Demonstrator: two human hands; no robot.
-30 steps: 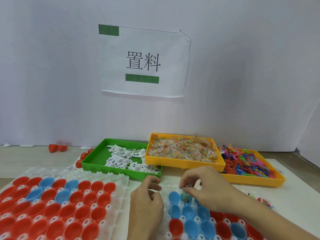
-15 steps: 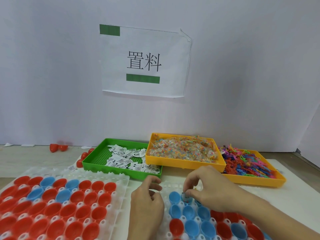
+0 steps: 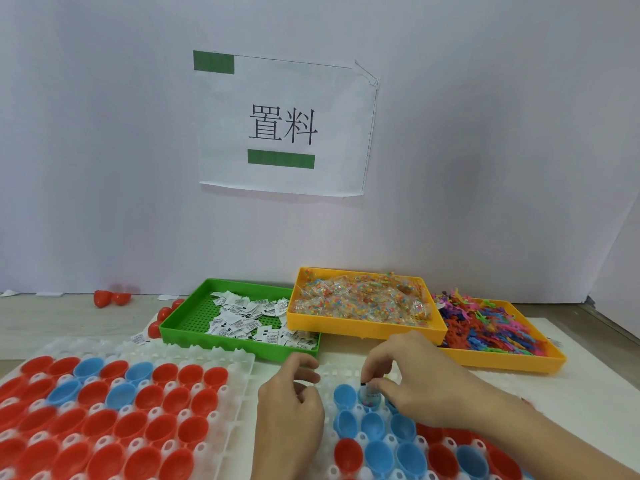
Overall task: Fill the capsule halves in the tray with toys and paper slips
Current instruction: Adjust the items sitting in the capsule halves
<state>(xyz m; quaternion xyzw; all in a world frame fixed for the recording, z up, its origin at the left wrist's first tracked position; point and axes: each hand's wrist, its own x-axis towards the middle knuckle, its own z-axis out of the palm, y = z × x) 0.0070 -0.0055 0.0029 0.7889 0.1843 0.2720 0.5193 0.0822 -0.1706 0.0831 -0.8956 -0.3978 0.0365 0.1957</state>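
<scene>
A: Item held? 
B: Right hand [image 3: 419, 379], grip pinched on small folded paper slip [image 3: 370, 393].

A: Target? 
B: Blue plastic capsule half [image 3: 372, 401], directly beneath the grip; left hand [image 3: 291, 400] curled, beside.

hands [image 3: 289, 407]: 2 | supply bins [image 3: 239, 339]: 3 (one green, two yellow) | capsule trays [image 3: 239, 362]: 2 | wall sign [image 3: 282, 126]: 1

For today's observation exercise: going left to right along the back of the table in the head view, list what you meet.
Loose red capsule halves → green tray of paper slips → yellow tray of bead packets → second yellow tray of colourful plastic toys.
</scene>
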